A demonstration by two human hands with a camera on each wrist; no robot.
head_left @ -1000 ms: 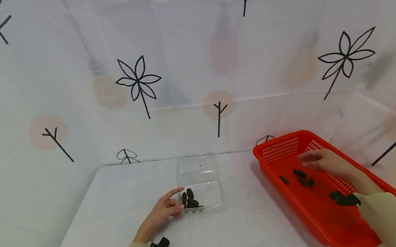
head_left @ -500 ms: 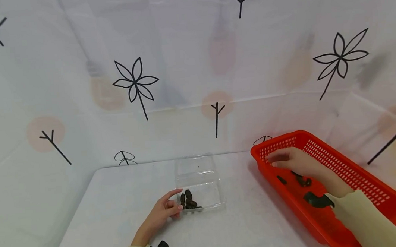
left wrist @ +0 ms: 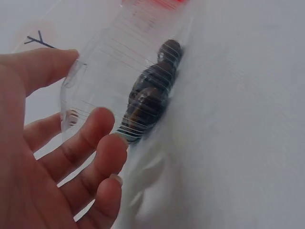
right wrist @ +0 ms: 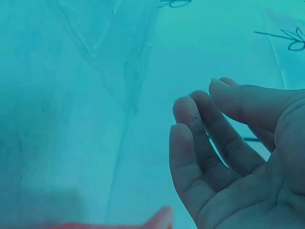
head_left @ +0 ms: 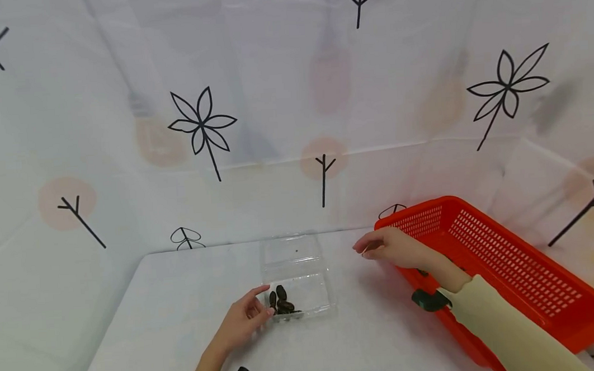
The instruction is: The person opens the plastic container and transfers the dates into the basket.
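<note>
My left hand [head_left: 239, 324] holds the left end of a clear plastic box [head_left: 310, 296] between thumb and index finger. The box's lid [head_left: 291, 248] is hinged back flat behind it. Several dark brown, glossy oval pieces [head_left: 285, 306] lie in its left part; the left wrist view shows these pieces [left wrist: 147, 102] bunched behind the ribbed plastic wall. My right hand [head_left: 393, 249] hovers past the left rim of a red basket [head_left: 519, 286]. In the right wrist view the fingers of this hand [right wrist: 233, 157] are loosely curved, with nothing visible between them.
One dark piece [head_left: 422, 272] shows in the basket below my right forearm, which hides other parts of the basket floor. A white table [head_left: 167, 304] carries box and basket. Behind it hangs a white cloth [head_left: 267, 97] printed with plant outlines.
My right hand has moved left from inside the basket, over its rim, to the space between basket and box. My left hand stays at the box, and the pieces in it look the same.
</note>
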